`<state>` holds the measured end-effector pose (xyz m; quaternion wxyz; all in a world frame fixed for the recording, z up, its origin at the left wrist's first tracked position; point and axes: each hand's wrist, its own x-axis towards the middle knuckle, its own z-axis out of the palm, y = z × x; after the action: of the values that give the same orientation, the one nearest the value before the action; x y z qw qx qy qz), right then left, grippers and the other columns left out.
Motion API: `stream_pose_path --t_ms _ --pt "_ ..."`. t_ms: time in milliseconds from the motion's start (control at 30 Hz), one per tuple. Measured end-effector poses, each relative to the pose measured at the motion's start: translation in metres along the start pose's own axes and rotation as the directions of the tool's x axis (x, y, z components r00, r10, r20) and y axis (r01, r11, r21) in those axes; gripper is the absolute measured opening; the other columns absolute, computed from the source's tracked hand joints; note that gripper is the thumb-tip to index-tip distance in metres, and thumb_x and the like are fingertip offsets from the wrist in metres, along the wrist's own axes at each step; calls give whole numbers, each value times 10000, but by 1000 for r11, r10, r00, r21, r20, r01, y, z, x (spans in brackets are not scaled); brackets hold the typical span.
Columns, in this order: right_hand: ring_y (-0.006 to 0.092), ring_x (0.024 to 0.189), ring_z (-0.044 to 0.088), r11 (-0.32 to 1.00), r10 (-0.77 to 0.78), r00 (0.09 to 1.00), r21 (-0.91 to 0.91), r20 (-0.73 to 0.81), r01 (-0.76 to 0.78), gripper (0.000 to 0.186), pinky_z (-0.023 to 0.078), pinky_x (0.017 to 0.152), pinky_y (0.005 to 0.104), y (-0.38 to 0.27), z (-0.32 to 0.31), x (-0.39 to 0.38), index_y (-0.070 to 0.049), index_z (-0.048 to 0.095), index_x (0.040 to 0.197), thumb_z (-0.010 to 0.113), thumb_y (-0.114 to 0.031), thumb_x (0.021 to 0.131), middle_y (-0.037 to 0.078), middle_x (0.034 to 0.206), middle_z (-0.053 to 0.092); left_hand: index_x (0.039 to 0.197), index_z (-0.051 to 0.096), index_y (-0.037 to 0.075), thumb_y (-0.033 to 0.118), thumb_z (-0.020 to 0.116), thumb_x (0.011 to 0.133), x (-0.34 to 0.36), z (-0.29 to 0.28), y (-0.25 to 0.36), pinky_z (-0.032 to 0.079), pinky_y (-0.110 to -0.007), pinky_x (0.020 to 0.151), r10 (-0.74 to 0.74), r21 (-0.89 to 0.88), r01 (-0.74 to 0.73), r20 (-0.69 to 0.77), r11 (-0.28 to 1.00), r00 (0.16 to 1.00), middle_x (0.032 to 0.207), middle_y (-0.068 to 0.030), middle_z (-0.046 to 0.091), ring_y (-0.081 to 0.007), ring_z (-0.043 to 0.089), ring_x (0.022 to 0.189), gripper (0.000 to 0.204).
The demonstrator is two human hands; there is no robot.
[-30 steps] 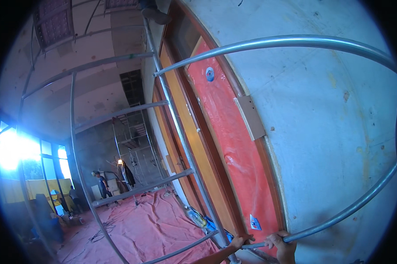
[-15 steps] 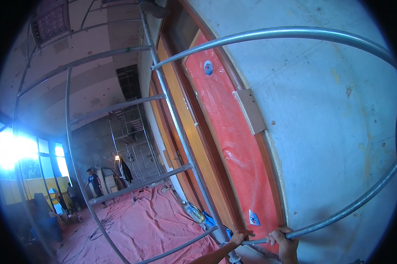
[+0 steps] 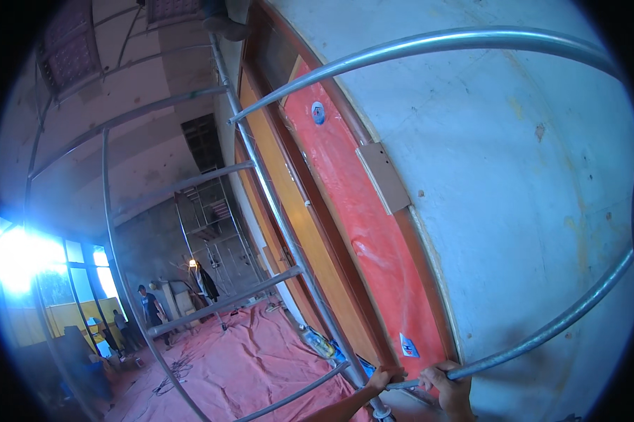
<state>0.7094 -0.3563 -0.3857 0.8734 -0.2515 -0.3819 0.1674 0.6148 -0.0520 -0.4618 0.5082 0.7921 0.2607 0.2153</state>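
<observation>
My left hand (image 3: 384, 376) grips the scaffold at the bottom, close to where a curved steel tube (image 3: 542, 332) meets an upright (image 3: 275, 204). Just right of it, my right hand (image 3: 443, 380) has its fingers wrapped over that same tube. Beyond the scaffold, a wooden door frame (image 3: 303, 246) holds a panel covered in red sheeting (image 3: 373, 260), with a small board (image 3: 384, 179) on its right edge. A second curved tube (image 3: 429, 42) crosses the upper view.
A person's foot (image 3: 225, 24) is on the scaffold at the top. Scaffold rungs (image 3: 225, 299) frame the left. Farther back are a person (image 3: 150, 309), another scaffold (image 3: 204, 211) and bright windows (image 3: 78, 267). Pink sheeting (image 3: 240, 366) with cables covers the floor; pale wall (image 3: 514, 197) fills the right.
My view has shifted slightly, so the upper tube and door sit a little farther left. Both hands keep their places at the lower tube. The distant person has moved slightly left.
</observation>
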Motion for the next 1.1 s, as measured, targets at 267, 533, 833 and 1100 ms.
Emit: stream_pose_path --t_ms 267,533,833,1100 --pt "138 684 652 997 68 997 -27 46 -67 140 529 661 287 -17 4 0 54 745 919 753 -67 991 70 741 696 1028 818 56 290 620 1043 29 -17 -46 407 -305 559 102 122 -107 44 987 994 694 -23 643 -98 561 612 306" --pt "157 717 679 995 75 995 -66 62 -71 162 554 699 312 -16 4 1 57 743 928 732 -84 1008 78 742 694 1113 807 34 201 628 1011 34 -22 -64 408 -295 570 299 183 -297 21 937 954 746 -21 654 -97 564 629 266" --pt "104 702 652 997 64 996 -45 63 -61 134 520 663 263 -18 3 -2 33 767 957 772 -94 999 57 799 725 1041 795 19 260 614 1017 18 -18 -33 538 -302 739 162 201 -180 103 963 981 893 -78 766 -134 694 784 303" --pt "100 728 647 985 125 991 -121 45 -119 189 508 681 267 -20 2 -3 25 758 921 745 -139 1014 46 794 714 1189 790 97 149 608 930 22 -21 -52 488 -314 565 632 567 -632 235 528 738 738 -46 671 -128 631 626 320"
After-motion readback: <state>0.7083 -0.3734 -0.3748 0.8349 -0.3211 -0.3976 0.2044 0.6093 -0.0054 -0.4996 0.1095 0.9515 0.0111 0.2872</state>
